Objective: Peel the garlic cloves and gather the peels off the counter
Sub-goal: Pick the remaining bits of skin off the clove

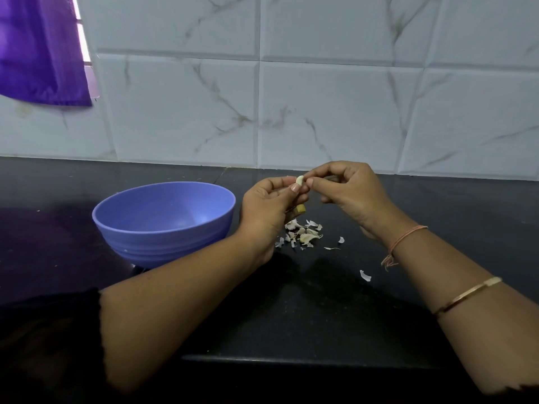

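While both hands hang above the black counter [320,316], the left hand [271,199] pinches a small white garlic clove [299,179] between its thumb and finger. The right hand [347,188] pinches the top of the same clove with its fingertips. Just below them, a little pile of garlic peels [302,233] lies on the counter, near a blue plastic bowl [163,237]. One more peel [365,276] lies apart, closer to the right wrist. A purple cloth [43,53] hangs by the tiled wall [335,112].
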The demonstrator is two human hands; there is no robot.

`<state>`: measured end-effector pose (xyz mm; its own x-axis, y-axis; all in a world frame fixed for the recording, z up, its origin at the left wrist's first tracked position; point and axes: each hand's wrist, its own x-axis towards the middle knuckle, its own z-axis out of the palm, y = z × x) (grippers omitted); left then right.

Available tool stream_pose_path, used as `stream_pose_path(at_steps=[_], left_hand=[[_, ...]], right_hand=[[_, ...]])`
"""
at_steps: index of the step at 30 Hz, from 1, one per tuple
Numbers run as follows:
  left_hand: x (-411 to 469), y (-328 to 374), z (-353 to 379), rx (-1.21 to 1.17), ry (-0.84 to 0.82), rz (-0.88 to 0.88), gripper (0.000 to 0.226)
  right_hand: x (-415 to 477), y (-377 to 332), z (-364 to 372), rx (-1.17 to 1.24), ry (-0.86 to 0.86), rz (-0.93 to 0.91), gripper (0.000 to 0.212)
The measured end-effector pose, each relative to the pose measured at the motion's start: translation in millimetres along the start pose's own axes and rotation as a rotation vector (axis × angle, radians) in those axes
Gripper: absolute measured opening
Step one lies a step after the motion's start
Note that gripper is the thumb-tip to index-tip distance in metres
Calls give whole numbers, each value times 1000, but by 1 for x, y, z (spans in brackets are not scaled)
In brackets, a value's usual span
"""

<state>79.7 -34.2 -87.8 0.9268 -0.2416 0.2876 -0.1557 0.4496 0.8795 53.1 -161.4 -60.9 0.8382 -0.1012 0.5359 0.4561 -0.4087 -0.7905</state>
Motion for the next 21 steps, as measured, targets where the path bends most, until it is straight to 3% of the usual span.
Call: stream_pose_path(at_steps=[11, 21], left_hand=[[1, -4, 0, 62, 13, -47, 8], [-1, 2, 4, -56, 10, -124, 14]], right_hand=[[0, 2, -1, 33, -57, -22, 8], [1, 0, -1, 31, -81, -70, 12]])
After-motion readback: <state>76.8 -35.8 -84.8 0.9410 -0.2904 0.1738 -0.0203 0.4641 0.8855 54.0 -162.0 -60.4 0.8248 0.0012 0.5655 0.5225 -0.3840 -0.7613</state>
